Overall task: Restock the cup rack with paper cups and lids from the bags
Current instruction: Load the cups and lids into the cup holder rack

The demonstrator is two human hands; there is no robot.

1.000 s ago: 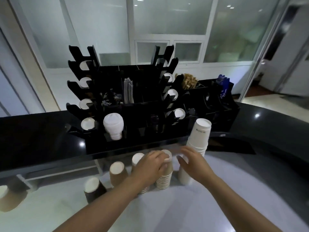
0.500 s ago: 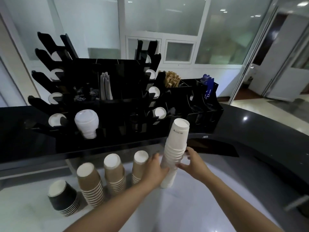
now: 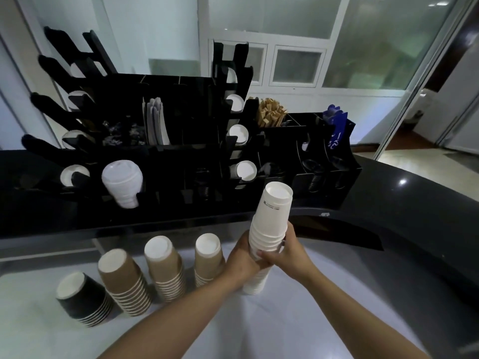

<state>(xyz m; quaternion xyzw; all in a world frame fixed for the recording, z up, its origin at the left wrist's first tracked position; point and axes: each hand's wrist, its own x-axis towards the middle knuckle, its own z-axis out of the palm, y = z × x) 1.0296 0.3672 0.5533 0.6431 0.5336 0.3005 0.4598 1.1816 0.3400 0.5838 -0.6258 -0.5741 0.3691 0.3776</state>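
While both hands, left [image 3: 239, 263] and right [image 3: 290, 255], grip the white cup stack [image 3: 269, 224] (seemingly upside down), brown stacks [image 3: 166, 270] stand beside

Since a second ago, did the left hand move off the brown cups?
Yes. The left hand went right, off the brown cup stack nearest the white cup stack, and now grips that white stack with the right hand.

I log a white cup stack [image 3: 269, 229] between my hands; left of my left hand [image 3: 239, 263], three brown ribbed stacks [image 3: 166, 270] and one black stack [image 3: 83, 299]; beyond, a black rack [image 3: 181, 161] with white lids [image 3: 123, 182].
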